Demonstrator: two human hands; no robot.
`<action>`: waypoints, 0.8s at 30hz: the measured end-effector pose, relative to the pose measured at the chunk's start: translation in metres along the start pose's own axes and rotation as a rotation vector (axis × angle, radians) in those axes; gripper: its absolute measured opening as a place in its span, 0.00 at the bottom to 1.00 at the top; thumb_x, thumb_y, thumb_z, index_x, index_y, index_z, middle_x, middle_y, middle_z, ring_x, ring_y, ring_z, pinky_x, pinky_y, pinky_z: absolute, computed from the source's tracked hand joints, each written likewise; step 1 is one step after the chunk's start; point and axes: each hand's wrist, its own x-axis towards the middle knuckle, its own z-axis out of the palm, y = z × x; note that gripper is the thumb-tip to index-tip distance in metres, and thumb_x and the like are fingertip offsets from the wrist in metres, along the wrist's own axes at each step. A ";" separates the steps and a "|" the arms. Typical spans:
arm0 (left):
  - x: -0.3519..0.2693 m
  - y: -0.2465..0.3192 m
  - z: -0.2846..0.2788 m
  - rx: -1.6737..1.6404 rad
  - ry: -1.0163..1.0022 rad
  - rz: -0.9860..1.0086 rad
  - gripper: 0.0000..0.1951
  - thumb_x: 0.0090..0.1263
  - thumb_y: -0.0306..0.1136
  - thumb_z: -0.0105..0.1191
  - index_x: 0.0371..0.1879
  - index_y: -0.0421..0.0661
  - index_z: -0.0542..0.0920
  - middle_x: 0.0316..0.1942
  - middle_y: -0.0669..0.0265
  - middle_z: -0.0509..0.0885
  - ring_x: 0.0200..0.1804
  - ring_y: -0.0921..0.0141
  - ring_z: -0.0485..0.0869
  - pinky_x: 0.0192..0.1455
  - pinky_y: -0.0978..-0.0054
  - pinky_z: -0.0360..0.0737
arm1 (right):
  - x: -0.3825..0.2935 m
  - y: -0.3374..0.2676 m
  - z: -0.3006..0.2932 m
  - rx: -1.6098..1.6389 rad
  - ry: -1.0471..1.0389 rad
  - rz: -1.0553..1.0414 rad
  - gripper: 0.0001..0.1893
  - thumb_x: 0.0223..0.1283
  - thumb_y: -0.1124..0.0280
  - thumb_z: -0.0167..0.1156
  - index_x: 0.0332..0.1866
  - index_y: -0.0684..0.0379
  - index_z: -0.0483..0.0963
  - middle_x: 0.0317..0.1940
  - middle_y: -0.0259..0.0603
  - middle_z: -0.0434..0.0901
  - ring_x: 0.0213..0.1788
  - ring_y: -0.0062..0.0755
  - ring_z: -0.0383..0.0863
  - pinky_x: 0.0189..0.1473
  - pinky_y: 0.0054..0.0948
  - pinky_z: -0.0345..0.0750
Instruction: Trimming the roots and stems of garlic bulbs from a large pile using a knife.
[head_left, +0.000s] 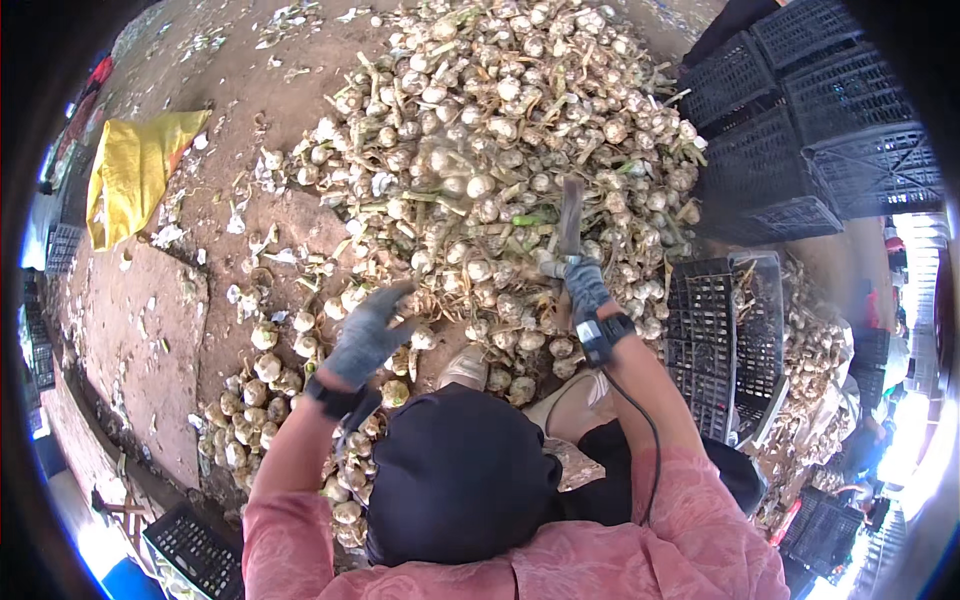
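Observation:
A large heap of garlic bulbs (487, 142) with stalks and dry leaves lies on the ground in front of me. My right hand (585, 285), in a grey glove, grips a tool with a flat, dark blade (571, 214) pointing away from me over the heap. Its handle is mostly hidden in the fist. My left hand (371, 341), also gloved, hovers at the heap's near left edge with fingers apart and nothing visible in it. Below and left of that hand sits a smaller pile of bulbs (244, 427) with little or no stalk.
Black plastic crates (757, 165) are stacked at the far right. Another crate (697, 345) stands beside my right arm, with dry trimmings (810, 360) beyond it. A yellow sack (131, 180) and a flat board (142, 337) lie to the left. My shoes (465, 367) are close to the heap.

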 end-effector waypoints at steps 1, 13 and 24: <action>0.018 0.009 0.013 -0.231 -0.038 0.046 0.29 0.55 0.32 0.60 0.57 0.42 0.66 0.57 0.56 0.70 0.59 0.66 0.69 0.60 0.72 0.67 | -0.022 -0.019 0.012 0.132 -0.149 0.146 0.16 0.40 0.61 0.67 0.32 0.59 0.74 0.26 0.35 0.77 0.27 0.24 0.74 0.27 0.24 0.73; 0.057 0.049 0.079 0.272 -0.071 0.071 0.14 0.64 0.40 0.48 0.38 0.40 0.75 0.31 0.49 0.77 0.32 0.55 0.77 0.37 0.63 0.75 | -0.131 -0.106 0.043 -0.953 0.011 -0.411 0.17 0.48 0.57 0.59 0.36 0.61 0.74 0.27 0.48 0.79 0.27 0.40 0.79 0.34 0.36 0.76; 0.048 0.051 0.050 -0.876 -0.212 -0.366 0.21 0.66 0.50 0.46 0.44 0.44 0.74 0.35 0.68 0.77 0.36 0.76 0.76 0.37 0.77 0.76 | -0.112 -0.068 0.031 -0.577 -0.094 -0.253 0.27 0.43 0.49 0.64 0.42 0.61 0.73 0.30 0.39 0.79 0.32 0.33 0.77 0.39 0.27 0.75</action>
